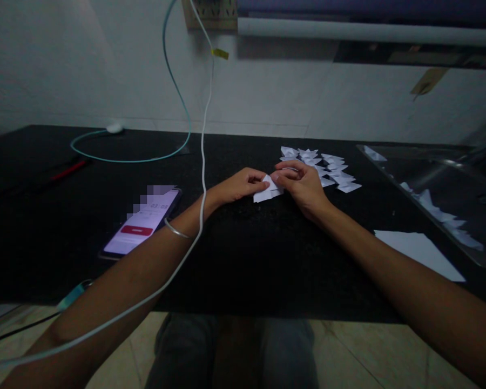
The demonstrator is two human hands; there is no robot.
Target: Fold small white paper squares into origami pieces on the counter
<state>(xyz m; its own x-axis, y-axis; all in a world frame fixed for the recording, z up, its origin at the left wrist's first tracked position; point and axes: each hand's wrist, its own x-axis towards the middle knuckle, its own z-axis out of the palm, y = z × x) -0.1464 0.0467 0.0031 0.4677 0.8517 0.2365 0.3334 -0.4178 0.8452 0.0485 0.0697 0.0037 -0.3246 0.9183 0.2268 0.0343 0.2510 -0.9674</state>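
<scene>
A small piece of folded white paper (266,195) is held just above or on the dark tabletop, between both hands. My left hand (245,185) pinches its left side with thumb and fingers. On its upper right, my right hand (302,183) grips the paper, fingers curled. Right behind my right hand lie several folded white paper pieces (340,173) in rough rows, partly hidden by that hand. A stack of flat white paper sheets (417,251) rests to the right, partly covered by my right forearm.
A lit phone (140,227) lies left of my left forearm. A white cable (203,162) hangs across that arm. At the right, a clear glossy sheet or tray (437,183) has several folded papers along it. The black table (243,270) meets a pale wall behind.
</scene>
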